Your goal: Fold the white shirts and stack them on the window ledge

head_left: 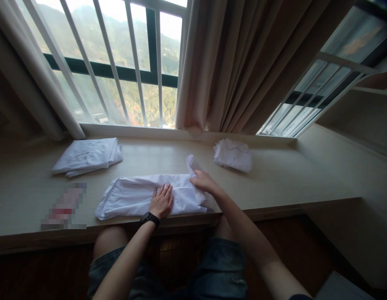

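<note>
A white shirt (134,196), folded into a long strip, lies along the front of the pale ledge. My left hand (162,201), a black watch on its wrist, rests flat on the middle of the shirt with fingers stretched out. At the shirt's right end, my right hand (202,181) is closed on the cloth, and a flap of it stands up above the fingers. The right fingertips are slightly blurred and partly hidden by cloth.
Folded white cloth (90,155) lies at the back left of the ledge (162,152). A folded white shirt with a collar (233,155) lies at the back right. A pixelated item (64,207) is at the left. Curtains (212,66) and a barred window stand behind.
</note>
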A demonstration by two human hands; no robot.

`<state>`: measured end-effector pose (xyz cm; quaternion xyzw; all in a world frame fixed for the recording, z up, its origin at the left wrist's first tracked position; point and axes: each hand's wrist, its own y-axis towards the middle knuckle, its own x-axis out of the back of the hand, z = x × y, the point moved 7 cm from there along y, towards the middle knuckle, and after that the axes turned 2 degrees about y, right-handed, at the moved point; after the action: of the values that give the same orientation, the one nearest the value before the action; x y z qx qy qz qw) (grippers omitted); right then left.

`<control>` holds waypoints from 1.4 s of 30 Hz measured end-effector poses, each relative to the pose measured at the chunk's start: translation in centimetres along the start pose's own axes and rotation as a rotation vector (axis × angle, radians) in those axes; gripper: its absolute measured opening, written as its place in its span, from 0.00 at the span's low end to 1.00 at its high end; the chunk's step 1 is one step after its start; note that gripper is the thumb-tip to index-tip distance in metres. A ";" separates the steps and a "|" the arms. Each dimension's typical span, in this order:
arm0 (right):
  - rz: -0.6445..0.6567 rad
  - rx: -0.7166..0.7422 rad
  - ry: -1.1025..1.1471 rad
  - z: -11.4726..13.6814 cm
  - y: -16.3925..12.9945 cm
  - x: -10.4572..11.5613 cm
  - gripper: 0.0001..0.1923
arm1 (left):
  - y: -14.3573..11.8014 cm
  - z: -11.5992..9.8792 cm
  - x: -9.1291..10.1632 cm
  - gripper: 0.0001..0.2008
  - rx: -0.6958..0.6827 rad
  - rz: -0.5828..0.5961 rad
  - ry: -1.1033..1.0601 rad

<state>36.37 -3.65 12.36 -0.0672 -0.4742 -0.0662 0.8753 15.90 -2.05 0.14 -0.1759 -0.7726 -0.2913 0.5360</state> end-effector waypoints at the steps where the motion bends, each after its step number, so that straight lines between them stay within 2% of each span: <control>1: 0.015 0.001 -0.013 1.5 0.2 -2.5 0.13 | 0.0 0.1 0.1 0.26 0.004 -0.006 -0.022; 3: 0.069 -0.018 -0.053 3.4 0.6 -7.3 0.15 | 0.0 0.6 0.4 0.25 0.023 -0.037 -0.085; 5: 0.095 -0.053 -0.056 4.3 0.7 -10.7 0.17 | -0.1 1.2 0.8 0.24 0.062 -0.089 -0.176; 8: 0.058 -0.092 -0.034 4.8 0.8 -12.7 0.19 | -0.2 2.1 1.2 0.25 0.116 -0.149 -0.309; 10: 0.039 -0.072 0.000 5.2 0.9 -12.8 0.20 | -0.3 2.3 1.3 0.25 0.124 -0.157 -0.354; 14: 0.165 0.071 0.101 5.8 0.7 -12.7 0.19 | -0.4 2.6 1.7 0.26 0.168 -0.183 -0.408; 16: 0.166 0.123 0.133 5.1 0.3 -12.1 0.20 | -0.5 2.3 2.0 0.26 0.149 -0.189 -0.407; 20: -0.158 0.205 -0.015 2.2 -1.1 -9.5 0.18 | -0.6 1.6 2.2 0.21 0.052 -0.144 -0.366; 22: -0.240 0.244 -0.153 0.7 -2.1 -9.5 0.20 | -0.7 1.6 2.1 0.20 0.038 -0.136 -0.365; 24: -0.214 0.268 -0.244 -0.6 -2.8 -10.6 0.24 | -0.7 1.8 2.0 0.23 0.050 -0.157 -0.366; 27: -0.159 0.276 -0.283 -1.9 -3.3 -12.0 0.25 | -0.8 2.5 2.4 0.26 0.139 -0.245 -0.323; 30: -0.159 0.287 -0.282 -2.3 -3.4 -12.3 0.26 | -1.1 3.1 3.1 0.16 0.266 -0.320 -0.230; 33: -0.160 0.292 -0.281 -2.3 -3.2 -12.4 0.26 | -1.1 3.0 3.4 0.05 0.302 -0.299 -0.195; 36: -0.156 0.296 -0.286 -2.5 -3.1 -12.5 0.26 | -1.0 2.7 3.3 0.07 0.284 -0.277 -0.228; 42: -0.174 0.318 -0.284 -2.6 -3.5 -12.7 0.26 | -1.3 2.9 3.2 0.15 0.316 -0.304 -0.303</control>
<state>30.98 -6.90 0.54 0.1038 -0.6012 -0.0556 0.7904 11.89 -1.30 2.00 -0.0135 -0.8976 -0.2145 0.3850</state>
